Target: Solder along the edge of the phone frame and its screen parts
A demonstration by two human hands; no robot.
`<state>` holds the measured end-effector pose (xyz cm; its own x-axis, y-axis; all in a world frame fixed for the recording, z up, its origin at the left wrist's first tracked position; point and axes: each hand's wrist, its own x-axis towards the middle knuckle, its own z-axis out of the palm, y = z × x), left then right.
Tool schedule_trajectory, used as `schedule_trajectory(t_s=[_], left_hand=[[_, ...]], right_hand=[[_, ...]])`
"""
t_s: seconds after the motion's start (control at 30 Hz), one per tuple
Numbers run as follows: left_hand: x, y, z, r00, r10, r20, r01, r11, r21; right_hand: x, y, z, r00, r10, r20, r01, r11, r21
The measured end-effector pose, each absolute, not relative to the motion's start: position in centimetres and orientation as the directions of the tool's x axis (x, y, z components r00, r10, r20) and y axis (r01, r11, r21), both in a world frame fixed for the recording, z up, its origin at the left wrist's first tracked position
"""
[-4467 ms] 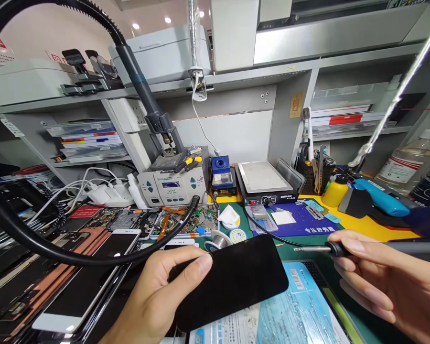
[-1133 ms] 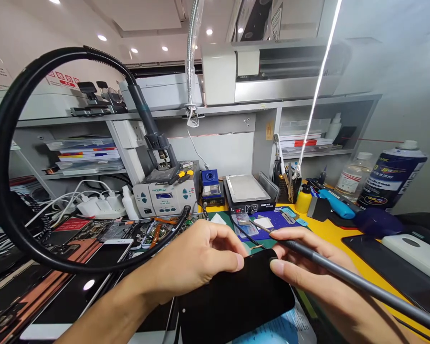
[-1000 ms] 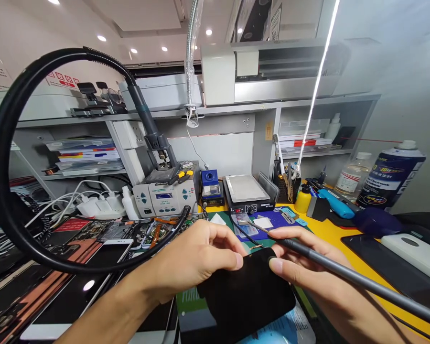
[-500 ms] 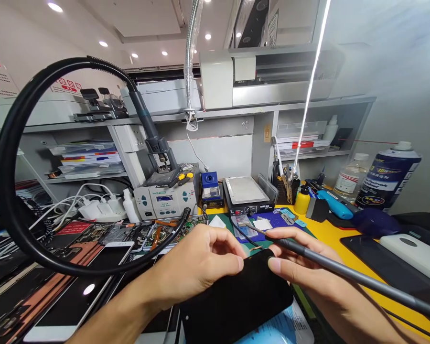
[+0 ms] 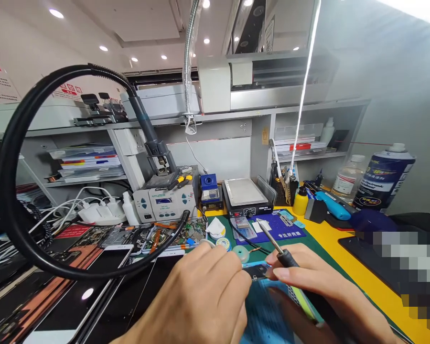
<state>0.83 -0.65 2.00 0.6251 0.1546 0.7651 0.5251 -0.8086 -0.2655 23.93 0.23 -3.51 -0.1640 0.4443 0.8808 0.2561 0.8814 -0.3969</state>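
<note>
A flat, dark rectangular piece with a light-blue edge (image 5: 257,271) sits between the two hands at the near middle of the bench; much of it is hidden, so its full shape cannot be told. The left hand (image 5: 200,291) is curled, knuckles up, at the left of this piece; its fingertips are out of sight, so whether it grips anything cannot be told. The right hand (image 5: 327,282) holds a dark-handled tool with a slim metal shaft (image 5: 287,258), its tip pointing far and left, while its fingertips are at the piece's right end.

Just beyond the piece lies a translucent pale-green ring (image 5: 241,254) on a dark green mat (image 5: 329,260). Farther left of the ring are a small round tin with a yellow-and-white lid (image 5: 223,243) and a crumpled white tissue (image 5: 216,227).

Beyond the right hand is a violet-blue sheet with white lettering (image 5: 292,234), and behind it a black heating plate with a flat silver top (image 5: 245,191). To the left stands a grey box-shaped station with buttons (image 5: 165,203), its thick black hose (image 5: 4,167) looping widely over a white-edged phone with a black screen (image 5: 103,282). At far right stands a dark blue spray can (image 5: 387,177).
</note>
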Motion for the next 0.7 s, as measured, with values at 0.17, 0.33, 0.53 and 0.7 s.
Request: schedule_trajectory(t_s=[0.17,0.33,0.53,0.7], left_hand=[[0.9,-1.8,2.6,0.728,0.284,0.624,0.543,-0.795,-0.271],[1.5,-2.0,3.3,0.631,0.343,0.696,0.608,-0.776,-0.169],[1.9,-0.7,3.1,0.506,0.38,0.774,0.67,-0.738,-0.076],[1.5,-0.6,2.7,0.422,0.4,0.814,0.711,-0.702,-0.023]], right_hand=[[24.2,1.0,-3.7,-0.305,0.37,0.878,0.171,0.928,-0.332],[23.8,0.6,-4.2,-0.32,0.419,0.849,0.089,0.906,-0.414],[22.9,0.4,-4.3,-0.211,0.386,0.898,0.15,0.92,-0.361],[23.6,0.6,-3.8,-0.376,0.247,0.893,0.097,0.969,-0.228]])
